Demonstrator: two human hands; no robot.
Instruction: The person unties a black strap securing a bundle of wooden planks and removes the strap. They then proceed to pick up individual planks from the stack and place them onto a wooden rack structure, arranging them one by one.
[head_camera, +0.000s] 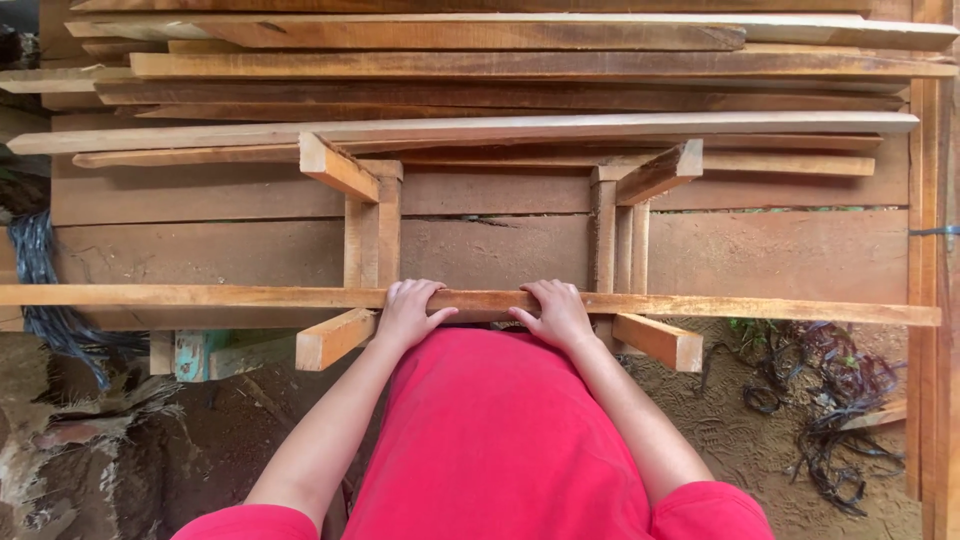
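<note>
Wooden plank (700, 305) gripped by both hands across a trestle frame (372, 235).
Left hand (410, 312) and right hand (555, 312) each curled over the plank's near edge at 6 o'clock, grip grasping it; stacked boards (480, 70) lay at 12 o'clock.

The long plank (700, 305) under the left hand (408, 312) and right hand (556, 312) was pale orange-brown with a lighter yellowish edge. The stacked boards (480, 70) behind ran from tan to deep reddish brown, streaked with darker grain. The wooden frame (372, 225) was light honey-coloured at its cut ends. The shirt (495, 440) was plain bright pinkish red. The ground (740, 440) was sandy brown, strewn with black straps (840, 400); a teal-painted block (192, 352) showed at lower left.
</note>
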